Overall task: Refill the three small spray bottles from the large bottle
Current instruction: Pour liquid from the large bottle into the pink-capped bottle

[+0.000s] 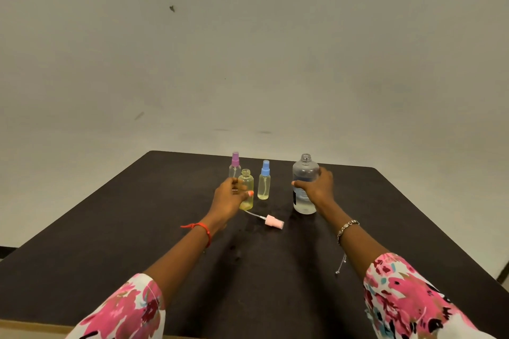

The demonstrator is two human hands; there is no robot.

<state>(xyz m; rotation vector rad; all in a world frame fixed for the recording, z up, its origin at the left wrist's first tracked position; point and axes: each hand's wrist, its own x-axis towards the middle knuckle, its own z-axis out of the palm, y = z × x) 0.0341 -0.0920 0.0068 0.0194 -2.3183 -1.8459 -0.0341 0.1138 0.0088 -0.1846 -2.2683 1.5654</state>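
Head view: a dark table [137, 228] meets a pale wall [248, 49]. Both arms reach forward. The left hand [230, 197] curls around the uncapped yellow bottle [246, 190], and the right hand [316, 187] grasps the upright large bottle [304, 173]. The purple-capped bottle [235, 166] and blue-capped bottle [264, 181] stand alongside, and the pink spray cap [272, 221] lies nearer.

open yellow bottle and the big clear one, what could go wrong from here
1. The small uncapped yellow-tinted bottle held by the left hand has a narrow neck and no funnel shows, so pouring from the large clear plastic bottle in the right hand may spill onto the dark table.
2. The blue-capped spray bottle stands between them and could get knocked over.
3. The loose pink spray head in front could get wet.
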